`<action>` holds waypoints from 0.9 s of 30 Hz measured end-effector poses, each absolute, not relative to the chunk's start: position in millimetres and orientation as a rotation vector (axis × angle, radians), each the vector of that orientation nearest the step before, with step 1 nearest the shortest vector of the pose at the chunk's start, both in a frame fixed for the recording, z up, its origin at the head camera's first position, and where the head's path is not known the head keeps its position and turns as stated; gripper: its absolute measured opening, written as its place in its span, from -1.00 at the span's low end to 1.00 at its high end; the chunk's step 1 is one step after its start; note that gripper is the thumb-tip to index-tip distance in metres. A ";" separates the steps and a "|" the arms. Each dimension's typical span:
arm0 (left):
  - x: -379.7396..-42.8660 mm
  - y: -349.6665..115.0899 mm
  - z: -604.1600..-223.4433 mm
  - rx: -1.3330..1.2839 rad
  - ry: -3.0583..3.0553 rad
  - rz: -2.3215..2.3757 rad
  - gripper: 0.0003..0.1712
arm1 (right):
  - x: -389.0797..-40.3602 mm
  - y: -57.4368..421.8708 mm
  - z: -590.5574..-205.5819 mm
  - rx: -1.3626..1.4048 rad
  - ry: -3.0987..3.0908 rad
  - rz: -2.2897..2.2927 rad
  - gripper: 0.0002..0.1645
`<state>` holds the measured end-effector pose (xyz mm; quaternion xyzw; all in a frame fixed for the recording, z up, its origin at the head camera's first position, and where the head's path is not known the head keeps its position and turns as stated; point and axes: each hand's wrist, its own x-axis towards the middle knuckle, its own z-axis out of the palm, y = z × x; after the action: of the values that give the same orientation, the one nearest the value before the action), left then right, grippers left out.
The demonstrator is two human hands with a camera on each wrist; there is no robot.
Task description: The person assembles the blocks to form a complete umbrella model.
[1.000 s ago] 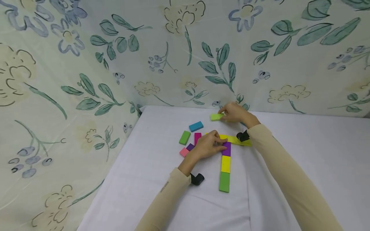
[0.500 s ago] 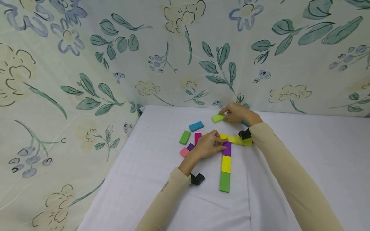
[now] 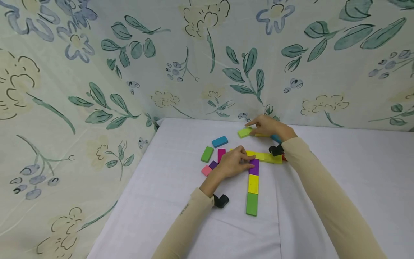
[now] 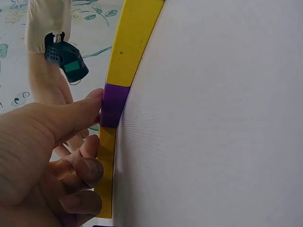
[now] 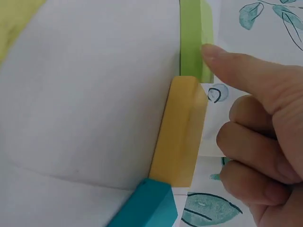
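In the head view my left hand [image 3: 231, 163] rests at the corner where a yellow row [image 3: 268, 157] meets a column of blocks. Its thumb touches the purple block [image 4: 115, 105] in the left wrist view, while bent fingertips lie along a yellow block [image 4: 106, 163]. Farther back, my right hand [image 3: 266, 126] has one outstretched finger against the far side of a lime-green block [image 5: 191, 40]. The other visible fingers of that hand are curled. A yellow-orange block [image 5: 177, 132] adjoins the lime one's end, and a blue block [image 5: 147, 205] comes after it, angled.
Below the purple block, a yellow block [image 3: 253, 184] and a green block [image 3: 251, 204] continue the column. Loose blocks to the left include a blue one [image 3: 220, 141], a green one [image 3: 207, 154] and a pink one [image 3: 206, 170]. A floral cloth [image 3: 194, 82] hangs behind the white-covered table [image 3: 155, 216].
The lime-green block has slid slightly right and turned, toward the yellow-orange block. My right hand has shifted a little to the right with it. My left hand has stayed in place.
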<state>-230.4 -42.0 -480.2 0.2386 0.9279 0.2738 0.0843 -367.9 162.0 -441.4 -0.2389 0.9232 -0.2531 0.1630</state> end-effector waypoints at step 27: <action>-228.6 -40.3 -479.5 0.660 2.772 0.812 -0.52 | -279.6 290.7 -486.1 -0.359 2.705 -1.043 -0.33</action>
<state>-228.6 -40.3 -479.5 0.2219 0.9318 0.2731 0.0894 -279.6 290.7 -486.1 -0.1220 0.9203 -0.3549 0.1102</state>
